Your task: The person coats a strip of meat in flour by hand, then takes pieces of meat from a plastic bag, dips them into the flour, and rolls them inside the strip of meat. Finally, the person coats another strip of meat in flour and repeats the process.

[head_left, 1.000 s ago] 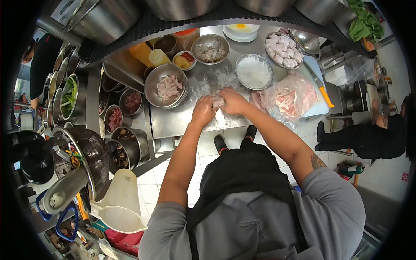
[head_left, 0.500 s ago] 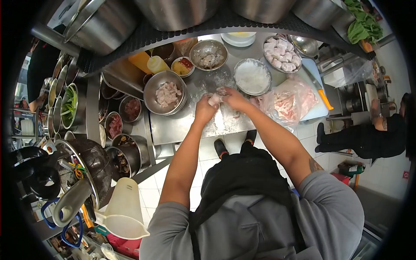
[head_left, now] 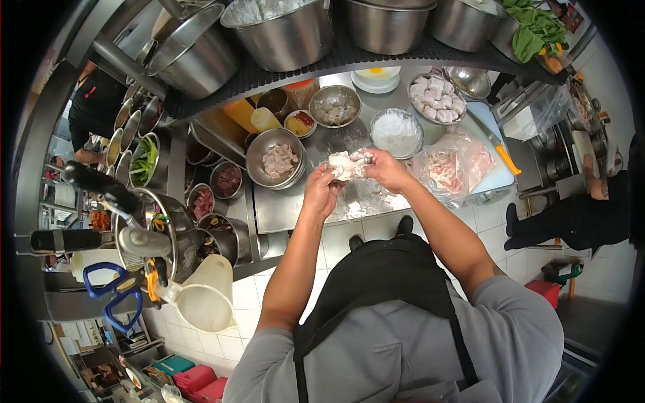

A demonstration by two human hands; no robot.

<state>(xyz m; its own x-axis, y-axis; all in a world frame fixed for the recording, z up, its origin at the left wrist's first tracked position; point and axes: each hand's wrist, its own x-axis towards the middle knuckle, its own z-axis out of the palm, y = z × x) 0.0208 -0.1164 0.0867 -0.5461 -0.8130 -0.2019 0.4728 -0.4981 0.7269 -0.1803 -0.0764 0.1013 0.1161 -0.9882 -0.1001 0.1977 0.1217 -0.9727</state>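
My left hand [head_left: 324,190] and my right hand [head_left: 384,170] meet above the steel counter [head_left: 289,213], both closed on one pale, floured piece of meat [head_left: 341,166]. White powder coats the fingers of my right hand. Left of them is a steel bowl of raw meat pieces [head_left: 279,161]. Just behind my right hand sits a bowl of white powder [head_left: 396,132]. A smaller steel bowl [head_left: 334,106] with some coated pieces is behind my left hand. To the right, a plastic bag of raw meat [head_left: 451,166] lies partly on a cutting board [head_left: 496,176].
A bowl of floured pieces [head_left: 437,99] stands at the back right. An orange-handled knife [head_left: 507,160] lies on the board. Large pots [head_left: 282,33] line the shelf above. Blue scissors [head_left: 111,295] and a plastic jug [head_left: 205,295] are at left. People in black stand at both sides.
The view has shifted, showing more of the upper shelf. My hands have lifted the piece off the counter, and it is more visible between my fingers.
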